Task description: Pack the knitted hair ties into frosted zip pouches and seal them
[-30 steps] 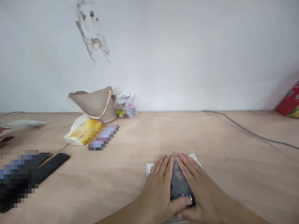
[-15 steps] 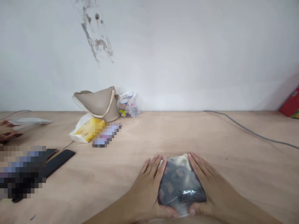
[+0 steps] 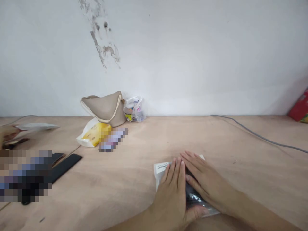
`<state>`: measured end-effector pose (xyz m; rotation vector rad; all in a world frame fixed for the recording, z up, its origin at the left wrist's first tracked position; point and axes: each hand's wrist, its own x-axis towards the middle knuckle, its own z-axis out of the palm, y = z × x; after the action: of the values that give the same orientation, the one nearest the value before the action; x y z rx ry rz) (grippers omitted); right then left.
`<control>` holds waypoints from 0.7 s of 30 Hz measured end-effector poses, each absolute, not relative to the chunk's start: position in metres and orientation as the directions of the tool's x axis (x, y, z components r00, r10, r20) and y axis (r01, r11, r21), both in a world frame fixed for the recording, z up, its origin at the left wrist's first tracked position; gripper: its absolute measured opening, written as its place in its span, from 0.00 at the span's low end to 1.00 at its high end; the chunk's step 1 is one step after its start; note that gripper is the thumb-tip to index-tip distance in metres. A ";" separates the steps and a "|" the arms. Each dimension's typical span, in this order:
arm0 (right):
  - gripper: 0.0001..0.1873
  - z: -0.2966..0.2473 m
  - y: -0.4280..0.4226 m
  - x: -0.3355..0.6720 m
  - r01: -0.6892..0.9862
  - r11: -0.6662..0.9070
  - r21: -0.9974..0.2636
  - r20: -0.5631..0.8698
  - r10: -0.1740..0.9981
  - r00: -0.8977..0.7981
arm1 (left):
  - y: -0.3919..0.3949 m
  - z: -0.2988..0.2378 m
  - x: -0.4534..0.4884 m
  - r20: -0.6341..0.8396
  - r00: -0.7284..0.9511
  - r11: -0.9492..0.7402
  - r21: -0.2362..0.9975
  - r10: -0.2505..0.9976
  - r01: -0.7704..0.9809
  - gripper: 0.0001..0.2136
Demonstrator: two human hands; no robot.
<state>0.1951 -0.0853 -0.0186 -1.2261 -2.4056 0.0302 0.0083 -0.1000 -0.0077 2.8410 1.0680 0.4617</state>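
Observation:
A clear plastic packet [image 3: 196, 197] with something dark folded inside lies on the wooden table near the front edge. A white label with print [image 3: 161, 167] shows at its far left corner. My left hand [image 3: 172, 192] rests flat on the packet's left part, fingers stretched forward and thumb reaching across its near side. My right hand [image 3: 208, 179] lies flat over the right part, its fingers slanting up to the left. The fingertips of both hands almost meet at the far side. Much of the packet is hidden under the hands.
A beige bag [image 3: 103, 107] stands by the wall beside a clear bag of small items [image 3: 134, 109]. In front are a yellow-and-white packet [image 3: 93, 133] and a blurred-out phone-like object [image 3: 113, 140]. A long black object [image 3: 67, 166] lies left. A grey cable [image 3: 260, 136] crosses the right.
Both hands have moved from the packet's sides to lie flat on top, closer together. The packet looks flatter and wider, with its label corner now showing. The view has shifted slightly.

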 end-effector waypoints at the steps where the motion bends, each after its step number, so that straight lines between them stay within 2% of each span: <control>1: 0.25 -0.022 -0.083 0.191 0.761 0.610 -0.219 0.369 0.774 -0.515 | -0.099 -0.012 0.012 0.269 0.710 -0.757 0.159 0.651 0.634 0.50; 7: 0.29 -0.044 -0.091 0.188 0.800 0.551 -0.238 0.378 0.811 -0.446 | -0.088 -0.021 0.005 0.277 0.760 -0.807 0.134 0.588 0.575 0.55; 14: 0.55 -0.052 -0.100 0.192 0.829 0.479 -0.288 0.311 0.866 -0.392 | -0.077 -0.012 -0.004 0.161 0.790 -0.798 0.253 0.592 0.547 0.54; 21: 0.59 -0.058 -0.103 0.206 0.842 0.485 -0.235 0.336 0.853 -0.398 | -0.074 -0.005 -0.012 0.008 0.739 -0.699 0.333 0.673 0.633 0.51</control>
<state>0.2059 -0.1027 -0.0584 -1.4102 -2.3251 0.0376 -0.0122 -0.0736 -0.0053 2.6326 1.0168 0.1852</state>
